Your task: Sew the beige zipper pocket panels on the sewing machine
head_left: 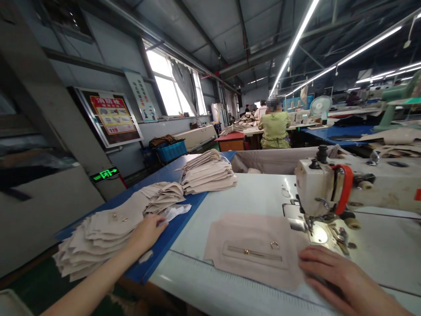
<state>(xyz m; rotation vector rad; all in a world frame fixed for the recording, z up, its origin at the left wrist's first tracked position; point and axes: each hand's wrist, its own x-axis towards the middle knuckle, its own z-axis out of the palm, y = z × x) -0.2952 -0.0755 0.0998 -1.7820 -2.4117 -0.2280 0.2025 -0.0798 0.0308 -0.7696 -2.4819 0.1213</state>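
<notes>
A beige fabric piece [253, 245] with a zipper and a small metal ring lies flat on the white sewing table [250, 193], left of the sewing machine [324, 184]. My right hand [332, 272] rests flat on that piece's right edge, fingers stretched out. My left hand [148, 230] reaches out to the left and touches the top of a spread pile of beige fabric pieces [101, 237] on the blue side table [164, 245]; its fingers look loosely extended.
More stacks of beige pieces [207, 173] lie further back on the blue table. A person in a green top [274, 127] sits at a far workstation. A fan, other tables and a blue crate [171, 151] stand beyond. A wall with posters is at left.
</notes>
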